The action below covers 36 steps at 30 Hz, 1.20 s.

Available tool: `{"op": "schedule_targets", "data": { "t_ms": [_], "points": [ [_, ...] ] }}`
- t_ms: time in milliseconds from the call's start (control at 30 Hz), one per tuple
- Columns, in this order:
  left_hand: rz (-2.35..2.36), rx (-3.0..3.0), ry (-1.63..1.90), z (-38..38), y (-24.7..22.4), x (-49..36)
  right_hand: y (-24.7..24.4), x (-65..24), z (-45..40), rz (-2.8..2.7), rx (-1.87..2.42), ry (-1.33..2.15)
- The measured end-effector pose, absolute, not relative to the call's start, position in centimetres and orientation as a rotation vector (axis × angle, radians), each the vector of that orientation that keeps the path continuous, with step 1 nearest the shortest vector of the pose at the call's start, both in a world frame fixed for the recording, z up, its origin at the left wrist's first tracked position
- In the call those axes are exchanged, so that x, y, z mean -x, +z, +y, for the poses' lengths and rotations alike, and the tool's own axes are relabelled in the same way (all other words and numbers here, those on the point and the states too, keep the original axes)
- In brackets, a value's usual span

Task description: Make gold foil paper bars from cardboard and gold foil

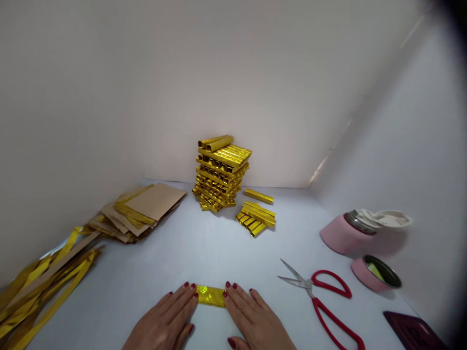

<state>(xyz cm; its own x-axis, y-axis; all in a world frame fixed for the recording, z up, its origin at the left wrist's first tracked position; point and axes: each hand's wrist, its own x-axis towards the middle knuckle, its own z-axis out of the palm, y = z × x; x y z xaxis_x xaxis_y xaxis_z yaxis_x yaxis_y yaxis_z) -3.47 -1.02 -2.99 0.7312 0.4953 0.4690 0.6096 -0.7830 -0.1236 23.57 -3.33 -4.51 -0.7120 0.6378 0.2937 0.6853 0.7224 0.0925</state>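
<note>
Left hand (164,318) and right hand (255,318), palms down, touch opposite ends of a gold foil strip (210,296) on the worktop (175,257). Behind: a stack of gold foil tubes (222,175); at left, brown paper sheets (158,200). At right: open red-handled scissors (309,284), a pink jar (337,234) and a shallow pink cup (365,276).

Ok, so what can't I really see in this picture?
All in the head view:
1. Ends of the gold strip: covered by fingertips of the left hand and right hand.
2. Long gold strips: cut off by the left edge.
3. Dark red thing: cut off by the bottom edge.
4. Green thing in the pink cup: too small to name, partly hidden by the rim.
</note>
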Motion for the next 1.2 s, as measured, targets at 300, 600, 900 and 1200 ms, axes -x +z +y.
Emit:
{"op": "schedule_targets", "data": {
  "t_ms": [300,600,900,1200],
  "points": [
    [-0.868,2.567,-0.501,-1.5,-2.5,2.4,-4.0,-23.4,-3.0,-2.636,0.999,-0.484],
    [-0.957,2.581,-0.492,-1.5,-3.4,2.8,-3.7,-24.7,-3.0,-2.626,0.903,-0.754],
    [-1.007,2.612,-0.53,-1.9,-3.0,2.8,-3.1,-26.1,-3.6,-2.711,0.862,-0.817],
    [-1.099,2.759,-0.687,-1.3,-1.4,1.6,-1.5,-23.1,-2.8,-2.285,1.101,-0.189]
  ]
}}
